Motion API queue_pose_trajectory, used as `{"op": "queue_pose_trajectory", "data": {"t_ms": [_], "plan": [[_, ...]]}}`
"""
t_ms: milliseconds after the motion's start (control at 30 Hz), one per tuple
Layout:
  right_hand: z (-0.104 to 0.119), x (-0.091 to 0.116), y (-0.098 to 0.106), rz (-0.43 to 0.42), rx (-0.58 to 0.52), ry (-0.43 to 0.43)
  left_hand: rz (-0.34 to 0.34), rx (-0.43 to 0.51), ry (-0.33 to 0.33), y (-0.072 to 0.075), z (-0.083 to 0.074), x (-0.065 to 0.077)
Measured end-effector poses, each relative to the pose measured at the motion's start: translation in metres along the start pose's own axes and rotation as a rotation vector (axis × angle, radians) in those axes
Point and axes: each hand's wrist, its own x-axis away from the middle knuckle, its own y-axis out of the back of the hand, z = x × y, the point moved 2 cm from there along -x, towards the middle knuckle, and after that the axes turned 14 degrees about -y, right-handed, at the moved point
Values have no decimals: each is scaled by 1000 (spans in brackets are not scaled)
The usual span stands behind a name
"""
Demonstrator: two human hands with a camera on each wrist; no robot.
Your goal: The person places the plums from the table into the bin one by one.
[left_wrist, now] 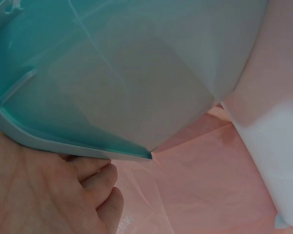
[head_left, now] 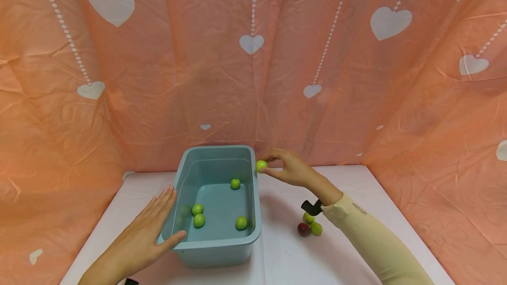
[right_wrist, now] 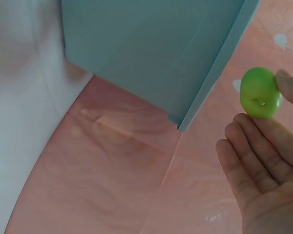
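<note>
My right hand (head_left: pixel 291 168) pinches a small green fruit (right_wrist: pixel 260 92) between thumb and fingertips, level with the right rim of a blue-grey plastic tub (head_left: pixel 256 206). Its other fingers stretch out beneath the fruit in the right wrist view. My left hand (head_left: pixel 148 228) lies with straight fingers along the tub's left rim; in the left wrist view the palm and fingers show under that rim (left_wrist: pixel 78 150). Inside the tub lie several green fruits, among them one near the far end (head_left: pixel 235 184) and one in the near right corner (head_left: pixel 241 222).
On the white tabletop (head_left: pixel 277 250), right of the tub, a dark red fruit (head_left: pixel 303 229) lies against two green ones (head_left: pixel 316 228), below the right forearm. A pink curtain (head_left: pixel 222 78) with white hearts stands behind the table and on both sides.
</note>
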Motion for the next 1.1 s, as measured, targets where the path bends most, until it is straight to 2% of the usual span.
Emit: {"op": "queue_pose_trajectory", "data": {"t_ms": [167, 400, 633, 900, 1100], "plan": [[8, -5, -2, 2, 10, 7, 14, 9, 13, 0, -1, 0], [17, -16, -8, 25, 12, 76, 4, 2, 7, 2, -1, 0], [27, -27, -18, 77, -14, 101, 14, 9, 12, 1, -1, -1], [41, -40, -31, 146, 11, 83, 4, 3, 4, 1, 0, -1], [47, -48, -40, 197, 35, 104, 6, 1, 1, 0, -1, 1]]}}
